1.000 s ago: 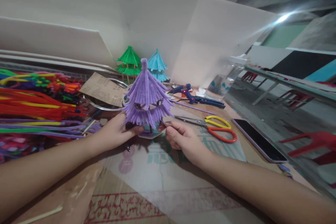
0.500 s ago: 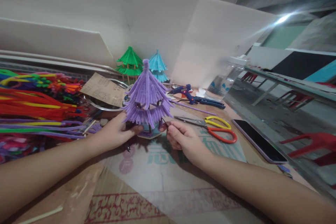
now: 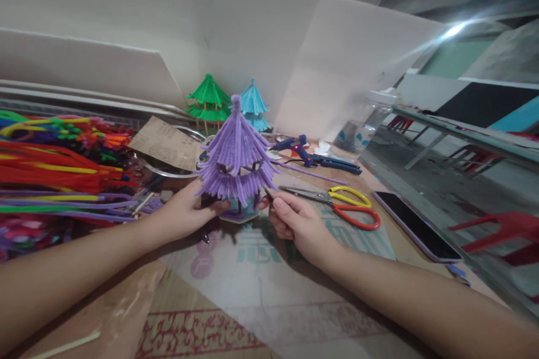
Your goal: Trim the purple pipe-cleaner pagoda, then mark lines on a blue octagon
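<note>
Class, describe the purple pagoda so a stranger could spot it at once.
On the cardboard-covered table, the left hand and right hand touch the purple pagoda. Unlike the green pagoda and blue pagoda behind, it is purple and held.

I cannot identify the small dark item [image 3: 268, 193] pinched by the right hand [image 3: 295, 224]. Fringe of the purple pagoda [image 3: 236, 151] hides most fingers of the left hand [image 3: 185, 213].

Purple pagoda [image 3: 236, 160]: lilac on both fringed roofs, base showed teal. Green pagoda [image 3: 207, 98] and blue pagoda [image 3: 252, 104] were plain, one colour each. Pipe cleaners [image 3: 54, 174] ran red, yellow, green, orange, purple, all mixed. Scissors [image 3: 353, 207] had one yellow handle, one red. Glue gun [image 3: 297, 146] was dark blue. Phone [image 3: 415, 224]: black screen, lilac rim. Cardboard [image 3: 252, 269] was brown, with teal lettering and red scroll pattern. Chair [image 3: 497, 230] was red.
</note>
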A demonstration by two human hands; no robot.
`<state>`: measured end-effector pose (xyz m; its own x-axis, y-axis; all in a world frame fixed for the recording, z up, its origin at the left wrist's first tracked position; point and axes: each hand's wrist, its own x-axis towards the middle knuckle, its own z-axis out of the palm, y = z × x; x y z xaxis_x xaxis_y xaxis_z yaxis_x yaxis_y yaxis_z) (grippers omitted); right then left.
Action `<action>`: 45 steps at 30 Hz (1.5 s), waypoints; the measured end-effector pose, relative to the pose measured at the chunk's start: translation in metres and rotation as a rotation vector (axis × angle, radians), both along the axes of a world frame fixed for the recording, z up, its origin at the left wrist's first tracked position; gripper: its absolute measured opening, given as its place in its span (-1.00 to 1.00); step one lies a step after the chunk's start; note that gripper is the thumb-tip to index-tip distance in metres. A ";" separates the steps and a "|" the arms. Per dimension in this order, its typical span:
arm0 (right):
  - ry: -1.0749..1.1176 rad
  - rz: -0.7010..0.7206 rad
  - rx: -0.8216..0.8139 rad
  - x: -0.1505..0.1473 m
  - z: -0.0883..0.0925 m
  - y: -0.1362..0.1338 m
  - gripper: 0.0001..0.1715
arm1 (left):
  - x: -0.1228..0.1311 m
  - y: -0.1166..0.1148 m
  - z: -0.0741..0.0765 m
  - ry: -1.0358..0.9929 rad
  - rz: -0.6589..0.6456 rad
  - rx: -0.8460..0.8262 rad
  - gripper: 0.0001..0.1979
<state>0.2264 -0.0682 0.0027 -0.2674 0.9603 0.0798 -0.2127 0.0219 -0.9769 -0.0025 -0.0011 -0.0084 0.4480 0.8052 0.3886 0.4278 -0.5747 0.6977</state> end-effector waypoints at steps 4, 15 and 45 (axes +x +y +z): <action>-0.001 0.012 0.011 0.000 0.000 0.000 -0.39 | 0.000 0.000 0.000 -0.005 -0.019 0.021 -0.33; -0.007 -0.001 0.010 0.000 -0.001 0.001 -0.38 | 0.001 -0.001 0.004 0.003 -0.028 0.024 -0.35; -0.057 0.025 0.000 0.000 0.001 -0.001 -0.39 | 0.000 0.002 0.003 0.011 0.002 0.018 -0.45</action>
<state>0.2260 -0.0687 0.0036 -0.2955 0.9532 0.0640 -0.1577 0.0174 -0.9873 -0.0022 0.0008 -0.0053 0.4507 0.7991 0.3978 0.4368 -0.5861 0.6825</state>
